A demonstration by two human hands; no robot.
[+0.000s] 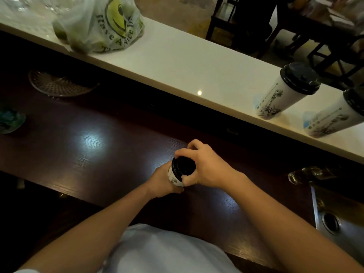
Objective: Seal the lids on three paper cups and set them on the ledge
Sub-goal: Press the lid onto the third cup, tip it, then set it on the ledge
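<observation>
Both hands are closed on one paper cup (174, 179) that stands on the dark wooden bench (98, 138), close in front of the person. The left hand (164, 182) wraps round the cup's white printed wall from the near side. The right hand (208, 166) sits over the top, its fingers and thumb curled round the rim of the black lid (183, 166), which lies on the cup's mouth.

Beyond the bench runs the white ledge (177, 62). Toward its right end stands a lidded cup (283, 93) with a black lid and a line drawing on its side, and just beside it, further right, a second lidded cup (334, 117) partly cut off by the picture's edge. Both are well apart from the held cup.

At the ledge's left end lies a plastic bag (98, 24) with a smiley print. A round woven mat (61, 84) lies on the bench's left part, and a steel sink (338, 219) is at the right.
</observation>
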